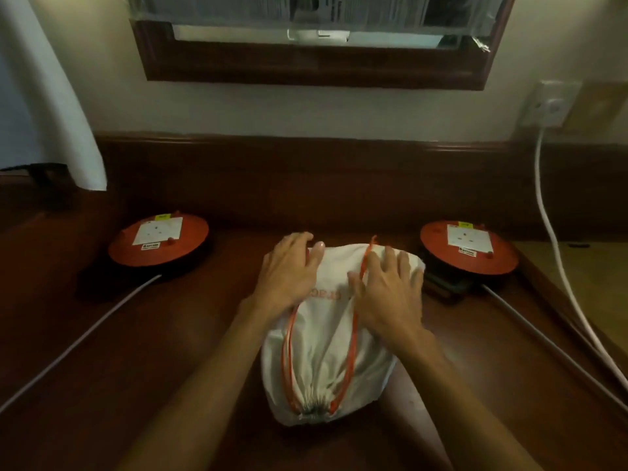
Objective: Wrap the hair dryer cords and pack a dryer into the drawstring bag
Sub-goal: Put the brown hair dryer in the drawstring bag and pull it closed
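A white drawstring bag (326, 348) lies bulging on the dark wooden desk, its cinched mouth toward me and orange cords (353, 334) running up over its top. My left hand (289, 270) rests flat on the bag's far left side, fingers spread. On the far right side my right hand (384, 283) also lies flat, fingers straight, with an orange cord passing between them. No hair dryer is visible; the bag's contents are hidden.
Two round orange cable reels (159, 239) (469, 246) with sockets sit left and right of the bag, each with a grey cable trailing toward me. A white cable (543, 205) hangs from a wall socket (550, 103) at right. A mirror frame is on the wall behind.
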